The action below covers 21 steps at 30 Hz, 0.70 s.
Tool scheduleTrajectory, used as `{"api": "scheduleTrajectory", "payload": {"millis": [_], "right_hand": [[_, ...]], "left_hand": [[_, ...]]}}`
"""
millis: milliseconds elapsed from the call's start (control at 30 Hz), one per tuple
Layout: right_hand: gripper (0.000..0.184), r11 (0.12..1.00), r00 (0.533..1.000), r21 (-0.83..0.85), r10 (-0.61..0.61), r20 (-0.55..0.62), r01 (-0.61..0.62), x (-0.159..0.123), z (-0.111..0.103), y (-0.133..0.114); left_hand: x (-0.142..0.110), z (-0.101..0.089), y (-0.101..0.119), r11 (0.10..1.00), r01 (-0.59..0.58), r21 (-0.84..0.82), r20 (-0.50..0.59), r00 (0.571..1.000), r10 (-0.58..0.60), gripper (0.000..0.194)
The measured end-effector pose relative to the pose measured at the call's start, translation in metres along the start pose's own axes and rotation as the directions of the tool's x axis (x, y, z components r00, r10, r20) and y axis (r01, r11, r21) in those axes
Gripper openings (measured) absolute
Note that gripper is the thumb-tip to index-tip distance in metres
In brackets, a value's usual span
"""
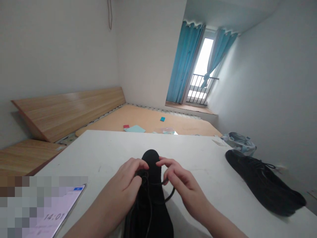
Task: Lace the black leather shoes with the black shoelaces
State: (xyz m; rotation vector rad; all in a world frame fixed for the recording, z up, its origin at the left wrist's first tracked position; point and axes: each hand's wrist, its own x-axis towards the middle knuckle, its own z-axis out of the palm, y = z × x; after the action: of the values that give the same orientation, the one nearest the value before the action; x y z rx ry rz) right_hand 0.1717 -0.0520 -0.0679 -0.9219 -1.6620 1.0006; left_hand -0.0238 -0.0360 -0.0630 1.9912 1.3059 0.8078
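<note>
A black shoe (158,219) stands upright on the white table in front of me, its rounded tongue (151,158) pointing away. My left hand (128,180) is closed on the left edge of the shoe's opening, thumb and forefinger together near the eyelets. A dark shoelace (170,195) loops out from the shoe's right side and runs into the fingers of my right hand (179,178), which are bent around it. The right forefinger reaches to the tongue's edge. More lace hangs loose down the shoe's front. My fingers partly hide the eyelets.
Another black shoe (262,181), laced, lies at the right of the white table (99,155). A phone (61,211) rests at the lower left, partly blurred out. Past the far edge are a wooden bed board (141,114) with small items and a bag (239,142).
</note>
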Motion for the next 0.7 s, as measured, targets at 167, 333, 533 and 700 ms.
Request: {"api": "scheduleTrajectory", "payload": {"millis": [167,333,533,700], "right_hand": [[0.028,0.755,0.974,0.623,0.218,0.053,-0.203,0.007,-0.008,0.005],[0.033,0.607,0.941,0.739,0.321,0.109,-0.293,0.012,-0.016,0.008],[0.037,0.995,0.994,-0.07,0.083,0.078,-0.077,-0.002,-0.005,0.001],[0.037,0.84,0.975,-0.531,0.007,0.221,0.115,-0.01,-0.001,-0.004]], "left_hand": [[-0.001,0.005,-0.003,0.995,-0.002,0.103,0.078,0.997,-0.007,0.041],[-0.002,0.006,0.005,0.968,-0.067,0.241,0.089,0.995,0.047,0.02],[-0.003,-0.001,0.009,0.999,-0.032,0.014,0.036,0.999,0.031,0.028],[-0.002,-0.008,0.008,0.995,-0.065,0.082,0.049,0.997,0.061,0.03]]}}
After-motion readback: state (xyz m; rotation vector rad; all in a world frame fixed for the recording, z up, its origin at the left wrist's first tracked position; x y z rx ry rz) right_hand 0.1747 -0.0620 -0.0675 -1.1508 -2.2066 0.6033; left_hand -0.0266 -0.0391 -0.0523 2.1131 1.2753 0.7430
